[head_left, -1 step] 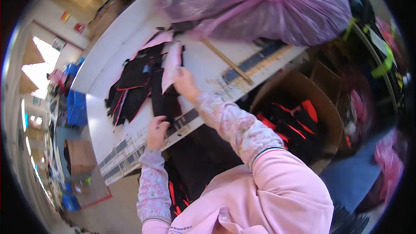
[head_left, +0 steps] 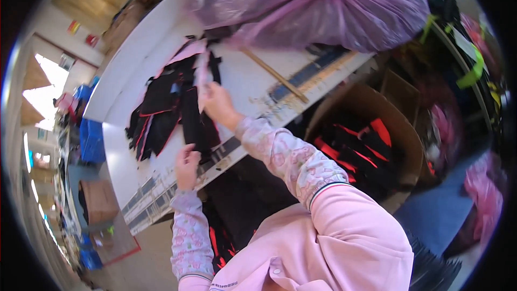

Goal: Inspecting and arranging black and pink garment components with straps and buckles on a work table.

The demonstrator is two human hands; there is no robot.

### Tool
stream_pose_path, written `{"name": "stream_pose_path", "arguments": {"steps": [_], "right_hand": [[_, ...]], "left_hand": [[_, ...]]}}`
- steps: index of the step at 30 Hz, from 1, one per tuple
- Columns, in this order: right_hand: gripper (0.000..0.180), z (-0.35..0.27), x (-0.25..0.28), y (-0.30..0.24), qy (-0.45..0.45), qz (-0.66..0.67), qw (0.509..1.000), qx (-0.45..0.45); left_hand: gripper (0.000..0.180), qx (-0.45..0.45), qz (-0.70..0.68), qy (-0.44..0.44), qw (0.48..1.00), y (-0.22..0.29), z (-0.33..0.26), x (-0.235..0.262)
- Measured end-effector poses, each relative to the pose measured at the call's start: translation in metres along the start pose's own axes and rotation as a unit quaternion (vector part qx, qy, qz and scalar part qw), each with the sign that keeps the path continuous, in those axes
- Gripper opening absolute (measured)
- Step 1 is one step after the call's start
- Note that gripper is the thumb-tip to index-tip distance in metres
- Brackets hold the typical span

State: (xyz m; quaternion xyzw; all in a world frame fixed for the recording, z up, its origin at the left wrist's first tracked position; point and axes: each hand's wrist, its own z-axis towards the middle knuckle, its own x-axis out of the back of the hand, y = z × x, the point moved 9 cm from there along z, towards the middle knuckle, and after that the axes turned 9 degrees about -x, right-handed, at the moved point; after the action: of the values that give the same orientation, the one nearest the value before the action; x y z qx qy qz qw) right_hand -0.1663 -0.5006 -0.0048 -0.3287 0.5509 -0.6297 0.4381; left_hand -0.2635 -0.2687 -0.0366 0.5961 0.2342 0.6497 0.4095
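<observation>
A pile of black fabric pieces (head_left: 159,97) with red and pink edges lies spread on the white table (head_left: 116,148). Along the pile's right side runs a long black fabric piece (head_left: 191,113), with a narrow pink strip (head_left: 202,69) at its upper part. My right hand (head_left: 219,106) is closed on the right edge of this pink strip, its fingertips partly hidden. Lower down, by the table's near edge, my left hand (head_left: 187,167) has bent fingers closed at the bottom end of the long black piece.
A large tied purple plastic bag (head_left: 318,11) fills the table's far side. A wooden stick (head_left: 274,75) lies in front of it. To the right, below table height, a cardboard box (head_left: 401,167) holds black and red pieces. Blue bins (head_left: 92,140) stand at far left.
The whole view has shifted slightly. The pink strip looks narrower now, with my right hand still at its edge. My left hand stays by the lower end of the black piece.
</observation>
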Motion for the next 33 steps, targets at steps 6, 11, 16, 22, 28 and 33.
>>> {"name": "stream_pose_path", "arguments": {"steps": [6,11,16,22,28,33], "right_hand": [[0.011,-0.102,0.023,-0.117,-0.142,-0.403,0.85,0.307],[0.021,-0.127,0.036,-0.01,-0.324,-0.453,0.819,0.139],[0.051,-0.101,0.078,0.009,-0.262,-0.386,0.873,0.145],[0.036,-0.106,0.074,0.021,-0.333,-0.32,0.88,0.109],[0.05,-0.119,0.073,-0.007,-0.309,-0.36,0.86,0.19],[0.048,-0.129,0.073,0.003,-0.348,-0.396,0.824,0.208]], "left_hand": [[0.043,-0.061,-0.212,0.095,0.971,0.089,0.012,-0.04],[0.041,-0.195,0.138,-0.011,0.971,0.075,0.007,-0.089],[0.035,-0.097,0.046,-0.094,0.99,0.034,-0.004,-0.085],[0.04,-0.233,0.293,0.003,0.927,0.118,-0.006,-0.108],[0.066,-0.189,0.246,-0.083,0.947,0.082,-0.018,-0.124],[0.068,-0.19,0.17,-0.092,0.963,0.075,-0.022,-0.128]]}}
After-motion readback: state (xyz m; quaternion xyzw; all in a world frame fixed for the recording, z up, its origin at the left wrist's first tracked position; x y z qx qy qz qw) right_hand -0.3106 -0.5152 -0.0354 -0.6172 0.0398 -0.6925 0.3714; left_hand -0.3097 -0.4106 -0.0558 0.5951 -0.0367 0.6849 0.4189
